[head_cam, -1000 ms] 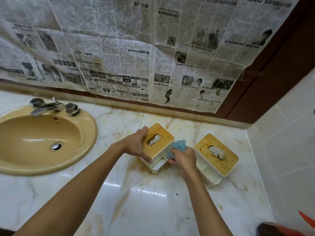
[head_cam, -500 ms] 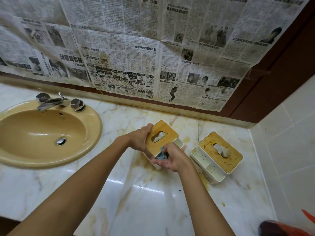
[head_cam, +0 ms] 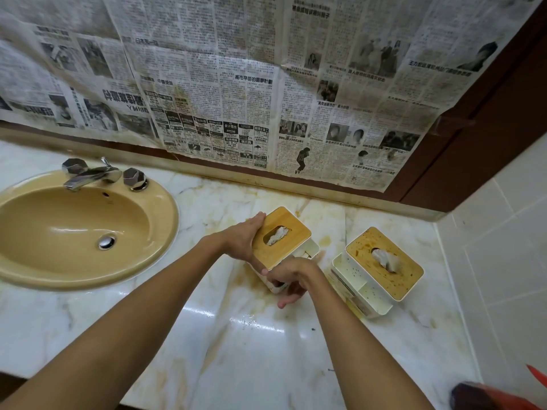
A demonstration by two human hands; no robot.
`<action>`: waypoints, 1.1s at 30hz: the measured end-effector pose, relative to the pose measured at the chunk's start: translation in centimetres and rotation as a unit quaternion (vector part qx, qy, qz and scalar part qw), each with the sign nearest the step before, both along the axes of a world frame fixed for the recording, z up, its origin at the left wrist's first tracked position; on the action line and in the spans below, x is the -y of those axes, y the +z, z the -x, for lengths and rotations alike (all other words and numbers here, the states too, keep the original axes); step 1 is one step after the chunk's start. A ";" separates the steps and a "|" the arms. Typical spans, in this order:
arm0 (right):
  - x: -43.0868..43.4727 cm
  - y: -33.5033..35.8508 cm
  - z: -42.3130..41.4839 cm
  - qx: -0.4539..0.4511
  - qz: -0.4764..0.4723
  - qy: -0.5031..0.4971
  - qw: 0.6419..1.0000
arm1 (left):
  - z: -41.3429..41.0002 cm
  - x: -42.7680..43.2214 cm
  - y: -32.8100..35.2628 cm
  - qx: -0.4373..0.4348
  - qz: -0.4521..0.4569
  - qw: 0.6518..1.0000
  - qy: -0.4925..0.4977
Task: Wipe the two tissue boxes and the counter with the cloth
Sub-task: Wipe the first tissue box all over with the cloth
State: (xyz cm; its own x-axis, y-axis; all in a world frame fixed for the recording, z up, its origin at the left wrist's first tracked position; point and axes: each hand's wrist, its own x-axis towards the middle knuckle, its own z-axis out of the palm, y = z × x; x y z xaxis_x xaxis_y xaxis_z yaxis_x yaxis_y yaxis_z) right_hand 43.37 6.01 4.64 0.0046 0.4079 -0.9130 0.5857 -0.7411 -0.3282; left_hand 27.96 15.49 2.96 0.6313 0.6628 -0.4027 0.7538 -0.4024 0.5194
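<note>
While the left hand [head_cam: 241, 239] clamps the near tissue box [head_cam: 282, 242] by its wooden lid edge, tipping it up off the counter [head_cam: 236, 344], the right hand [head_cam: 291, 276] works low against the box's front wall; the cloth isn't visible from here, so whether those fingers grip it I can't tell. That tilt is risky: push too hard and the lid could pop or the box could skid on the glossy marble. The second tissue box [head_cam: 381, 266], just beside, sits stained and unwiped.
</note>
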 end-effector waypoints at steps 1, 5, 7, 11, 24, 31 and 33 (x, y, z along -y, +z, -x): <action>0.1 -0.4 -0.3 -0.009 -0.019 -0.004 1.000 | 0.0 0.0 -0.1 0.001 0.001 1.000 0.000; 0.4 -0.3 -1.0 -0.027 -0.061 0.022 0.998 | 0.2 0.0 -0.3 0.014 0.008 1.000 0.001; 0.2 -0.1 -1.2 -0.015 -0.051 0.058 0.997 | 0.2 -0.1 -0.2 0.013 0.015 1.000 0.000; 0.4 0.1 -1.0 0.028 -0.053 0.087 0.994 | 0.1 -0.1 0.2 -0.002 0.021 1.000 -0.006; 3.3 -1.5 -0.5 0.242 -0.380 0.033 0.892 | 0.1 0.1 0.9 -0.035 0.020 0.999 0.005; 4.5 -2.5 -2.2 0.082 -0.382 -0.046 0.919 | 0.0 0.9 0.4 -0.018 0.038 0.991 0.125; 4.4 -2.6 -2.4 0.075 -0.346 0.000 0.935 | -0.1 1.9 0.0 -0.016 0.041 0.983 0.179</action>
State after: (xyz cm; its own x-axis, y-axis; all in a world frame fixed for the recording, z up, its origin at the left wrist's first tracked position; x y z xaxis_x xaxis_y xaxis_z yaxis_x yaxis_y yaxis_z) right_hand 45.82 1.56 2.00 0.1122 0.9013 -0.4185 0.6636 -0.3815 -0.6436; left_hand 28.06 13.61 2.99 0.3496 0.8042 -0.4806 0.8560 -0.0656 0.5129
